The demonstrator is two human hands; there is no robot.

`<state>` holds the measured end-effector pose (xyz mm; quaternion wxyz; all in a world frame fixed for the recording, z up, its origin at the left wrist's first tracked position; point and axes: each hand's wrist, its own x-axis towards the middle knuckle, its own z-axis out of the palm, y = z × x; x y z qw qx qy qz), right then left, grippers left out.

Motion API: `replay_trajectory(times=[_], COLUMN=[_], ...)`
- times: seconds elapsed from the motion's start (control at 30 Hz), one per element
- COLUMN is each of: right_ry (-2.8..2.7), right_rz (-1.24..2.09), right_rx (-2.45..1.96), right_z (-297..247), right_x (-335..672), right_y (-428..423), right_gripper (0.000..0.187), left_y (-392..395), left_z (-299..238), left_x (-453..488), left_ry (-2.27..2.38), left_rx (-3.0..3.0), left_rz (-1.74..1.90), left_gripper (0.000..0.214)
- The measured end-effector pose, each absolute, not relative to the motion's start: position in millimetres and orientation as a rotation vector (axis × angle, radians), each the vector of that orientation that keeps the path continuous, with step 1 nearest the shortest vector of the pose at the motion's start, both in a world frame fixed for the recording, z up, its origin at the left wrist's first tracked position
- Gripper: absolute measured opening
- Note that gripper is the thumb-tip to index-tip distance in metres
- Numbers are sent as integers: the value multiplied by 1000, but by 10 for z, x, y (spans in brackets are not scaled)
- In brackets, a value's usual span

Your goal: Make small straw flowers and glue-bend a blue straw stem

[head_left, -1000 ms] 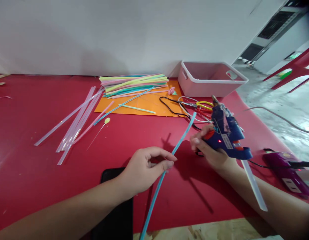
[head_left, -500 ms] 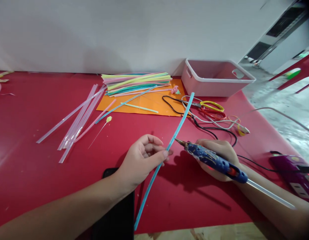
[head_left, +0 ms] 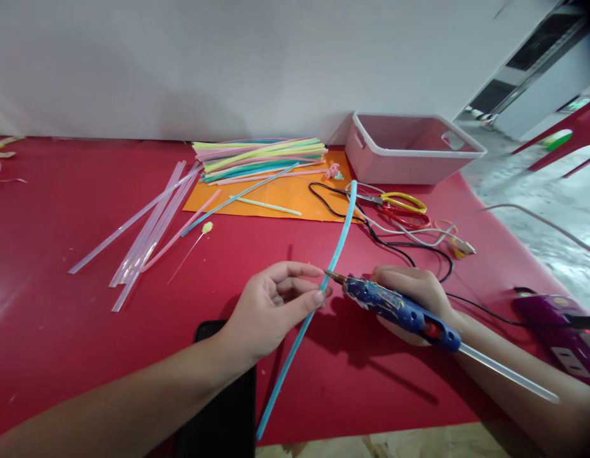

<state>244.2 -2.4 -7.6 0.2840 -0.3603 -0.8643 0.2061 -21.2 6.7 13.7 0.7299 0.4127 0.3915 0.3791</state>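
Between thumb and fingers, my left hand (head_left: 276, 305) pinches a long blue pipe cleaner (head_left: 341, 240) near its middle. The pipe cleaner slants from lower left to upper right, its upper part slightly bent. My right hand (head_left: 414, 299) is wrapped round a blue glue gun (head_left: 390, 305) smeared with dried glue. A clear glue stick (head_left: 509, 372) sticks out of its rear. The gun's nozzle meets the pipe cleaner just above my left thumb, close to the index fingertip. Whether glue is coming out cannot be seen.
Several pipe cleaners (head_left: 261, 156) lie on orange paper (head_left: 271, 207), with glue sticks (head_left: 152, 229) to their left. Scissors (head_left: 404, 202) and cables lie before a pink basket (head_left: 414, 168). A phone-like black object (head_left: 223, 407) is under my left forearm; a purple power strip (head_left: 552, 331) stands right.
The glue gun has moved left, its tip now over the pipe cleaner beside my left fingers. The pipe cleaner's upper end has swung left, and my left index finger has straightened.
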Motion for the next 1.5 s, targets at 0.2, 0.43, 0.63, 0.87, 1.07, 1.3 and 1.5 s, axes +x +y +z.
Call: replay_trajectory(times=[0.2, 0.43, 0.63, 0.87, 1.07, 1.3, 1.5], right_ry=[-2310, -2310, -2338, -2340, -2343, -2345, -2335], right_rz=[575, 592, 593, 606, 576, 585, 575], right_rx=[-952, -921, -889, -889, -887, -917, -928], right_z=[-63, -77, -89, -100, -97, -106, -114], right_x=[2430, 2440, 2434, 2437, 2434, 2438, 2445], right_y=[-17, -29, -23, -39, -39, -48, -47], right_gripper=[10, 9, 9, 6, 5, 5, 6], left_y=[59, 39, 53, 65, 54, 61, 62], left_z=[114, 126, 150, 158, 169, 184, 175], left_x=[-201, -191, -190, -190, -203, -202, -191], left_ry=[827, 873, 909, 891, 899, 886, 905], left_rx=[894, 872, 898, 949, 971, 963, 941], left_rz=[901, 870, 870, 874, 858, 863, 886], left_gripper=[23, 12, 10, 9, 9, 8, 10])
